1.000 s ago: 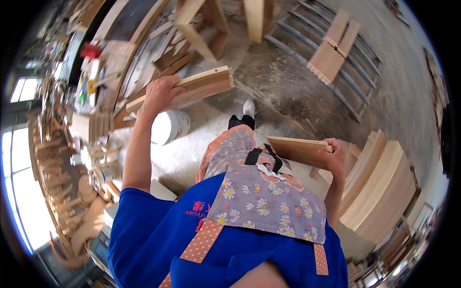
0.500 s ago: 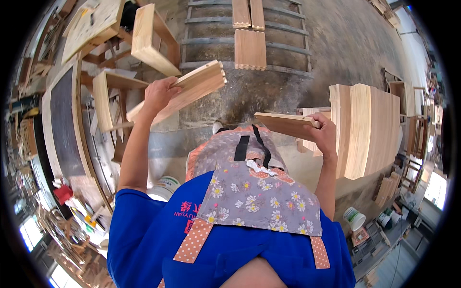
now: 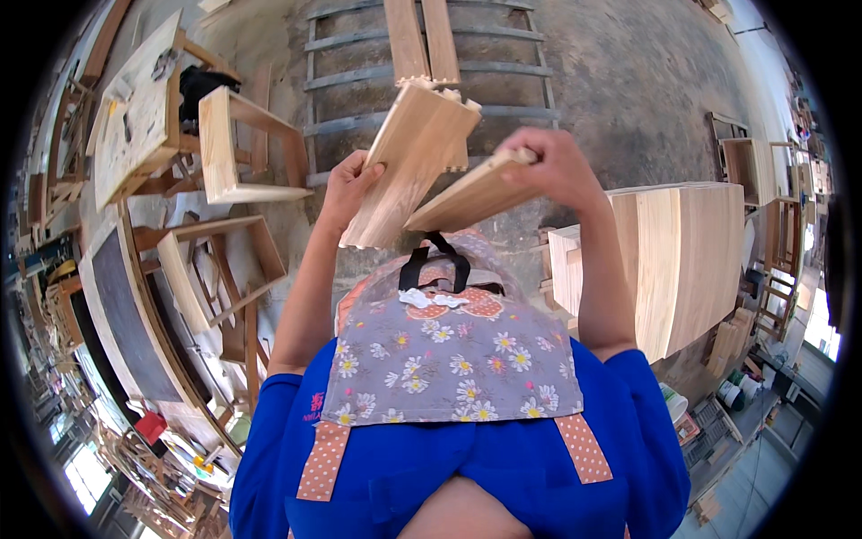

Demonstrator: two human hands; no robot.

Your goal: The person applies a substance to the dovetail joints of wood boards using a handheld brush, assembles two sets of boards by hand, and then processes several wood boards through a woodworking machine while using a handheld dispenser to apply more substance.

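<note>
Left hand (image 3: 352,190) pinched on a notched board (image 3: 409,166), right hand (image 3: 557,169) wrapped around a second plank (image 3: 471,194), I hold both close, no longer wide apart, so the work seems gathered before the far rack (image 3: 346,78).

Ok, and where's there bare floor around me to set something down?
Bare concrete floor shows right of the metal rack, beyond the stacked panels. The left is crowded: wooden frames and a worktable stand there. Boards also cover part of the rack.

Daylight glares white through a lower-left window (image 3: 87,481), lines curve near the dark rim, and the right hand (image 3: 558,171) blurs.
</note>
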